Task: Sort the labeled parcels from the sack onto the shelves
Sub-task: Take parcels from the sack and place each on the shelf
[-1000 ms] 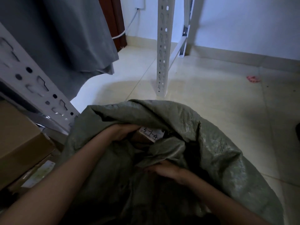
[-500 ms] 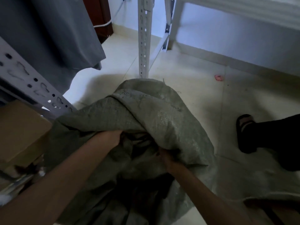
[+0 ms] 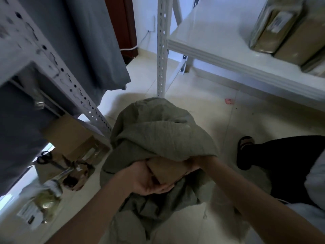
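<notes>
A green woven sack (image 3: 158, 131) lies crumpled on the tiled floor in front of me. A brown cardboard parcel (image 3: 167, 170) pokes out of its mouth. My left hand (image 3: 146, 180) grips the parcel's near left end, fingers curled under it. My right hand (image 3: 190, 163) holds the parcel's right side at the sack's edge; its fingers are mostly hidden by the cloth. The parcel's label is not visible.
A white shelf (image 3: 228, 55) at the upper right carries taped brown parcels (image 3: 281, 27). A perforated upright (image 3: 161, 46) stands behind the sack. The left rack's post (image 3: 58, 67) slants past cardboard boxes (image 3: 68, 132), scissors (image 3: 44, 157) and wrapped parcels (image 3: 44, 203). My foot (image 3: 245, 150) is at right.
I have risen and the view has pulled back. Both hands have drawn the brown parcel up out of the sack's mouth, and the right shelf has come into view.
</notes>
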